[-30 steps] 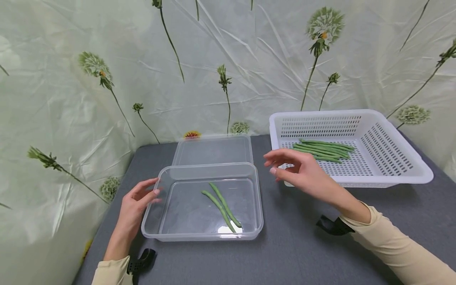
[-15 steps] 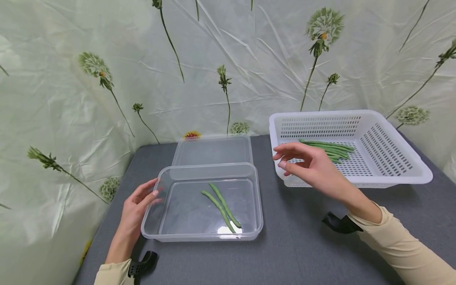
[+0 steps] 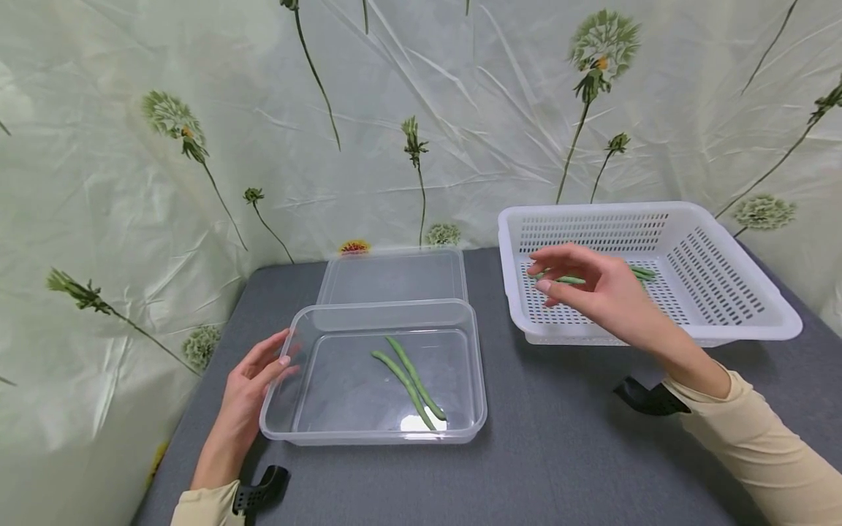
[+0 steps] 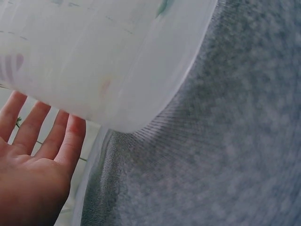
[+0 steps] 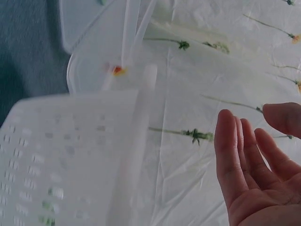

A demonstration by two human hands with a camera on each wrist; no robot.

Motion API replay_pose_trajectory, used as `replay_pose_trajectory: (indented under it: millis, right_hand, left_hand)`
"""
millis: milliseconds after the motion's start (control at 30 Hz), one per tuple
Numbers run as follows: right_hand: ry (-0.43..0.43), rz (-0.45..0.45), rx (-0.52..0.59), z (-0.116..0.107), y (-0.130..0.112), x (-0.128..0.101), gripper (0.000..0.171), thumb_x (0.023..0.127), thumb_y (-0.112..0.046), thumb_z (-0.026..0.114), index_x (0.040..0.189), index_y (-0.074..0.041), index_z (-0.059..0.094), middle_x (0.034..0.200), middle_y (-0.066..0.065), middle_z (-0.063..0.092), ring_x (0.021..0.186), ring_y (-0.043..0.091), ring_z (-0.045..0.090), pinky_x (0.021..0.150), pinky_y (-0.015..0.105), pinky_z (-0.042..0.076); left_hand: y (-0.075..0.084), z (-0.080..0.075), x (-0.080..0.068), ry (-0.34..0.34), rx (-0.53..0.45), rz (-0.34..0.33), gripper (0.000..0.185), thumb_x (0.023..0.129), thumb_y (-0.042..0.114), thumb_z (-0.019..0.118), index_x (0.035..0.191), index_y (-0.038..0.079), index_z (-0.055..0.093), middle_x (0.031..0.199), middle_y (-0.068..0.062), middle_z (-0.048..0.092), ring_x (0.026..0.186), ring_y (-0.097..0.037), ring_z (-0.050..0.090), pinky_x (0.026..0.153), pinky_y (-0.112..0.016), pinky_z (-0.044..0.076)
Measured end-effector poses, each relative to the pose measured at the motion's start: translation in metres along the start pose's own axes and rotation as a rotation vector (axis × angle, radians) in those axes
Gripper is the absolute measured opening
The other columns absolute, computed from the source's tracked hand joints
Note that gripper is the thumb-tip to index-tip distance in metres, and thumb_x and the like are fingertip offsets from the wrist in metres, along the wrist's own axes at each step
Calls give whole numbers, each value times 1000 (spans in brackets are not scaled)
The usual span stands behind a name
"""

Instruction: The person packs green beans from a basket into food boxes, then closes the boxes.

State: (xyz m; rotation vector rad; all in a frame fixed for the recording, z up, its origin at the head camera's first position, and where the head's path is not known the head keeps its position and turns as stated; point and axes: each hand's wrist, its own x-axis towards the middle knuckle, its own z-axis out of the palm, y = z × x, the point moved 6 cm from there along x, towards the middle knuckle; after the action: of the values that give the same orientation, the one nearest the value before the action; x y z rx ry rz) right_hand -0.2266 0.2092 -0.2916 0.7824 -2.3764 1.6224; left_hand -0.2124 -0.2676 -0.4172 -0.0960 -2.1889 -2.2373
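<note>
My left hand (image 3: pixel 246 391) rests at the left side of a clear plastic food container (image 3: pixel 329 436), its fingertips at the wall. In the left wrist view, extended fingers (image 4: pixel 70 136) reach the container's cloudy side (image 4: pixel 127 94). Two green beans (image 3: pixel 411 380) lie side by side inside, toward the right. My right hand (image 3: pixel 601 288) hovers over the near left part of a white perforated basket (image 3: pixel 730 285), fingers loosely bent and holding nothing. It covers much of the pile of green beans (image 3: pixel 641 272) there. The right wrist view shows that hand (image 5: pixel 258 174) apart from the basket wall (image 5: pixel 94 117).
Behind the container lies a clear flat lid (image 3: pixel 395 277). A dark grey cloth (image 3: pixel 520 453) covers the table, and a flower-patterned sheet (image 3: pixel 329 183) hangs right behind it. Black wrist straps (image 3: pixel 647 398) sit at both sleeves.
My right hand has moved right and away from me, from beside the basket's left edge to above the beans in it. The left hand and container have barely moved.
</note>
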Motion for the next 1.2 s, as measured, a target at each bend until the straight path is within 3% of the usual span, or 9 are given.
replay_pose_trajectory:
  millis: [233, 400, 600, 767, 1033, 1200]
  right_hand:
    - [-26, 51, -77, -20, 5, -1, 39, 90, 2, 69, 128, -7, 62, 114, 6, 68, 99, 20, 67, 73, 30, 58]
    - [-64, 91, -199, -35, 5, 1, 36, 92, -5, 69, 126, -13, 64, 116, 3, 67, 99, 13, 64, 72, 25, 57]
    - [-171, 117, -396, -55, 11, 11, 32, 92, -10, 70, 123, -16, 66, 115, -4, 66, 99, 6, 62, 77, 16, 49]
    - [-260, 129, -483, -70, 21, 22, 33, 92, -10, 71, 124, -15, 65, 116, -4, 66, 97, 4, 61, 71, 22, 50]
    - [-406, 99, -558, -82, 43, 41, 34, 92, -10, 71, 125, -12, 65, 114, -1, 67, 96, 7, 62, 77, 25, 52]
    - [-496, 111, -539, -87, 66, 50, 34, 92, -4, 68, 126, -4, 63, 116, 8, 67, 100, 21, 64, 78, 30, 53]
  left_hand:
    - [-2, 0, -1, 5, -5, 4, 46, 100, 6, 57, 144, 1, 46, 136, 1, 57, 121, -12, 57, 91, -27, 52]
    - [-3, 0, -2, 14, -3, -2, 46, 100, 7, 58, 145, 2, 46, 136, 1, 57, 121, -12, 57, 91, -27, 51]
    - [-3, -1, -3, 26, -8, -4, 46, 100, 7, 58, 144, 2, 46, 135, 3, 58, 120, -11, 58, 91, -27, 52]
    - [-2, -2, -3, 24, -8, 3, 46, 100, 6, 57, 144, 1, 46, 134, 2, 58, 119, -10, 58, 91, -26, 52]
    - [0, -1, 0, 29, 4, -4, 46, 100, 9, 58, 144, 3, 46, 135, 3, 58, 119, -10, 58, 91, -25, 51]
    - [-1, 0, 0, 26, -4, -5, 46, 100, 8, 58, 144, 2, 46, 135, 3, 58, 120, -11, 57, 91, -26, 51]
